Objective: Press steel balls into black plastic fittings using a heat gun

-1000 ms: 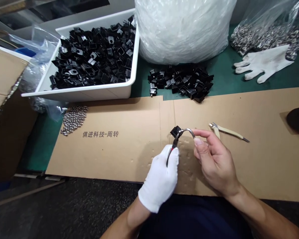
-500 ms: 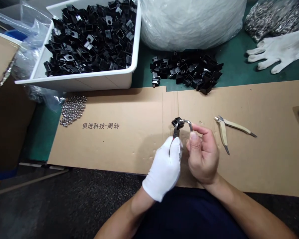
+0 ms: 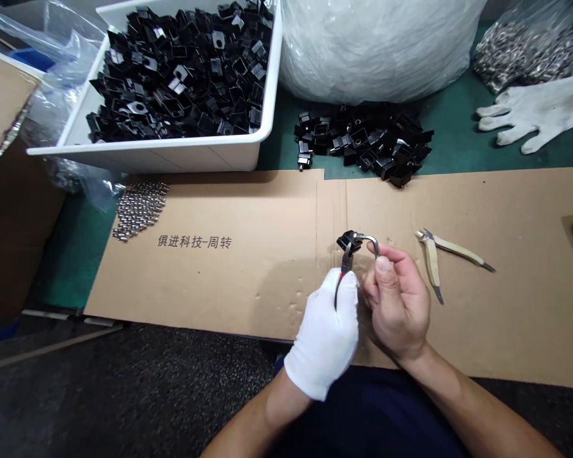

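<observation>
Your gloved left hand (image 3: 325,334) clasps dark pliers (image 3: 346,261), their long axis running away from you to a small black piece (image 3: 346,240) at the tips, just ahead of that hand. Your bare right hand (image 3: 402,304) pinches a bent metal rod (image 3: 373,241) whose far end reaches leftward to the piece. Right of it, cutters (image 3: 431,256) lie spread on the cardboard (image 3: 510,331); beyond, more black pieces (image 3: 368,145) sit piled on the bench (image 3: 451,130).

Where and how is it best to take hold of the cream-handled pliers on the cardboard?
Probably by both cream handles, coming from the near right: the pliers lie flat on the cardboard, handles spread, one toward the person and one rightward, with metal tip facing left.
</observation>
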{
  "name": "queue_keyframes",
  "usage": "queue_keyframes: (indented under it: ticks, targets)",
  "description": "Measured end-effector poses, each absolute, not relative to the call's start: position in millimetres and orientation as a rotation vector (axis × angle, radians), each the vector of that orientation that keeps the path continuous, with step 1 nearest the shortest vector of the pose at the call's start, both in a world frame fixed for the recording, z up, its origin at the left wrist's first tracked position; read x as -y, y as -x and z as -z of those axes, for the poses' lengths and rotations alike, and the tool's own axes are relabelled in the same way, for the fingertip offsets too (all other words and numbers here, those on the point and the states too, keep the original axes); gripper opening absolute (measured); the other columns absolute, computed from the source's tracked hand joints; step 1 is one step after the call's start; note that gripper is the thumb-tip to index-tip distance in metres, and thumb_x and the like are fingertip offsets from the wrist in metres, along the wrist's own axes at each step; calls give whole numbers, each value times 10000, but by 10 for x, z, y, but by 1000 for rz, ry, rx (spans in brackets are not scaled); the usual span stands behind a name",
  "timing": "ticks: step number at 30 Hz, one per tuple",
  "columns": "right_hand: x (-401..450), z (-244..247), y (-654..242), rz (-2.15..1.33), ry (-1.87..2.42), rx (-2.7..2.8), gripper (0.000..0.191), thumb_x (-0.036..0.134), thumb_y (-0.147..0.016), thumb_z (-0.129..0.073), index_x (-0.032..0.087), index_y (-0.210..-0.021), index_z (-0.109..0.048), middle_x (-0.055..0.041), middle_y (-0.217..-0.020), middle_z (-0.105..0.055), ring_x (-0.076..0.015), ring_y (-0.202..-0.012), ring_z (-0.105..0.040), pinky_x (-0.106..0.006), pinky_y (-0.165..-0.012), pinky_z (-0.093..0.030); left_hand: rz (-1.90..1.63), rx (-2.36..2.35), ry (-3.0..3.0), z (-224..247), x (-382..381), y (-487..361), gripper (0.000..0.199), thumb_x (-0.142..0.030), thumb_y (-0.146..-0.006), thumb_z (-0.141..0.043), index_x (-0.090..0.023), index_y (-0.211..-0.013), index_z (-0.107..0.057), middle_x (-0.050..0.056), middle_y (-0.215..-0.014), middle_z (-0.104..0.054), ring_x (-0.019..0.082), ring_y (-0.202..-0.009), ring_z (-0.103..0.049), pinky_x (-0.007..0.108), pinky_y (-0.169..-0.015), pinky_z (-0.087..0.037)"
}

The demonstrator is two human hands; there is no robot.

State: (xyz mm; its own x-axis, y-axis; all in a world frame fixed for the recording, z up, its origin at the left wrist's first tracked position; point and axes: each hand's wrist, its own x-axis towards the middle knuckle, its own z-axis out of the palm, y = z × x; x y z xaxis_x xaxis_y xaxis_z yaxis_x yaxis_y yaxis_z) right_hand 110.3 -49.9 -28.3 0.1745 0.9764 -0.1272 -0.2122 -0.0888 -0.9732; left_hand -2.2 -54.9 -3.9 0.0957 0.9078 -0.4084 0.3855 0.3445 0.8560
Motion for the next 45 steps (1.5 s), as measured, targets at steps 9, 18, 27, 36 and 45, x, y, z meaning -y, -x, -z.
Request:
queue_keyframes:
  ticks: [9, 18, 27, 36, 45]
  targets:
    - [225, -37, -1730, -1619, 1312, 1017, 302, 462, -1099, -582, 201, -1246, -622, 39, -663, -449, -87, -529, -338, -172, -453, -294, -454, -1426, -1224, -102, 463, 165, 349, -471, -1104, -334, -231, -903, -488, -16, -783, -538, 138, -673, -486, 274, -654, -411]
    - [-50, -70, -2114, -2080, 1228, 851, 401, 502, -995, -701, 172, -1211, -628, 76, -616, -347, -62, -463, -183, -151, -387, -159, -366, -1144, -1039, -195, 357, 337, 400, -533, -1089, -333, -207, -944, -513, -27, -748, -532, 118, -601, -483, 260, -589, -446]
    - [-36, -48, -2040, -2151, 1179, 610, 372, 456, -955, -760, 187, -1189, -650, 88, -591, -297, -72, -484, -113, -133, -363, -146, -414, -954, -769, -136, 411, 398, 440, -612, -1047, -409, -194, -1004, -538, -7, -776, -534, 116, -615, -505, 242, -566, -450]
    - [-133, -128, -1517, -2125, 1336, 655, 421, 544, -911, -797, 172, -1059, -666, 78, -566, -341, -44, -444, -139, -116, -341, -182, -731, -989, -455, 23, 642, 686, 497, -700, -977, -491, -206, -1009, -533, -32, -750, -525, 94, -529, -491, 235, -519, -440]
    - [-722, 64, 293, -2451, 1232, 642, 221, 344, -955, -706, 148, -993, -611, 99, -587, -281, -30, -405, -134, -115, -324, -122, -1526, -1327, -447, 263, 658, 1630, 455, -636, -1025, -479, -187, -1004, -549, -13, -777, -536, 104, -605, -509, 250, -589, -458]
